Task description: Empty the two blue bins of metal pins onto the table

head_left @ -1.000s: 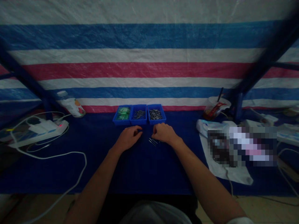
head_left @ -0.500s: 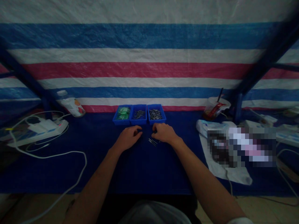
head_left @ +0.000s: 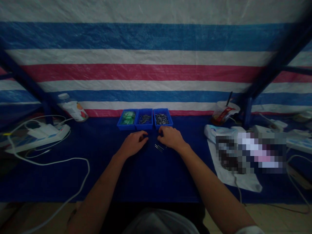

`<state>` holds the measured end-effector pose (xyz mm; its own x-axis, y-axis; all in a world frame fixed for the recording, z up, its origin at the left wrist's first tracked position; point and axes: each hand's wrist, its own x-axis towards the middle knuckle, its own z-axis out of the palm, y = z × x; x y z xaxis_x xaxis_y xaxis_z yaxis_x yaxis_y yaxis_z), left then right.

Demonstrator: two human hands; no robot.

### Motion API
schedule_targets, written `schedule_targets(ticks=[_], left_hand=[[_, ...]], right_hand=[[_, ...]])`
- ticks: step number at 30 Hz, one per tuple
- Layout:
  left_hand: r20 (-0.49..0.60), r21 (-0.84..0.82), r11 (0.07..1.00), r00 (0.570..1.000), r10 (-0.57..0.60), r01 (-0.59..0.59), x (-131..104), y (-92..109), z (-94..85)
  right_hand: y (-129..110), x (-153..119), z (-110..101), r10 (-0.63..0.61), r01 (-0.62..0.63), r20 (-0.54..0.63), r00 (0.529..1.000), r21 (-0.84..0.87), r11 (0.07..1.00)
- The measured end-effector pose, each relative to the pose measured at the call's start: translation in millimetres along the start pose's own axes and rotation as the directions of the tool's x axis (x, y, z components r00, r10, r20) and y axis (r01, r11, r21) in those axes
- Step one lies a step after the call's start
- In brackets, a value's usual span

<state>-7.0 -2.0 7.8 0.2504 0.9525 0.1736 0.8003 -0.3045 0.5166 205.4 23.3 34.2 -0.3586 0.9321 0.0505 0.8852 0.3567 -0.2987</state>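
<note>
Resting above the dark blue surface (head_left: 156, 178), the left hand (head_left: 133, 143) curves loosely, its thumb and forefinger a little apart with nothing visible between them. The right hand (head_left: 171, 137) is bent over just in front of the rightmost tray, its fingers curled and their tips in shadow — whether they pinch anything, I cannot tell. Beside it, between the two hands and nearer the right, a few thin, loose silver metal pieces (head_left: 159, 148) lie on the surface, roughly parallel and slanting. As for how far things have got, only that small group shows outside the trays; far more small parts sit inside them, and no joined or finished item can be made out. Three bright blue plastic trays stand in a row beyond the hands: the left tray (head_left: 125, 127) holds green, plastic-looking packets (head_left: 128, 118), the middle tray (head_left: 145, 127) a layer of small metal parts (head_left: 145, 119), and the right tray (head_left: 164, 125) a fuller heap of shiny metal parts (head_left: 162, 119). How many remain to be handled, the view does not show. Farther out, well apart from the hands, are a clear plastic bottle with a white label (head_left: 74, 109) on the left and a clear plastic cup with a dark straw (head_left: 223, 113) on the right — both tilted in this view.
</note>
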Motion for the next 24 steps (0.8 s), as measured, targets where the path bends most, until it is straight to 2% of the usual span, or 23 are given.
schedule_targets(ticks=[6, 18, 24], left_hand=[[0.013, 0.018, 1.0, 1.0, -0.002, 0.002, 0.0, -0.7, 0.3], [0.028, 0.02, 1.0, 1.0, -0.01, 0.01, -0.2, 0.5, -0.2], [0.018, 0.011, 1.0, 1.0, -0.008, 0.008, -0.3, 0.7, -0.6]], right_hand=[[-6.5, -4.5, 5.0, 0.013, -0.012, 0.01, 1.0, -0.102, 0.995], [-3.2, -4.4, 5.9, -0.013, 0.02, 0.067, 0.998, -0.109, 0.994], [-2.8, -1.5, 7.2, -0.091, 0.097, 0.072, 0.993, -0.083, 0.992]])
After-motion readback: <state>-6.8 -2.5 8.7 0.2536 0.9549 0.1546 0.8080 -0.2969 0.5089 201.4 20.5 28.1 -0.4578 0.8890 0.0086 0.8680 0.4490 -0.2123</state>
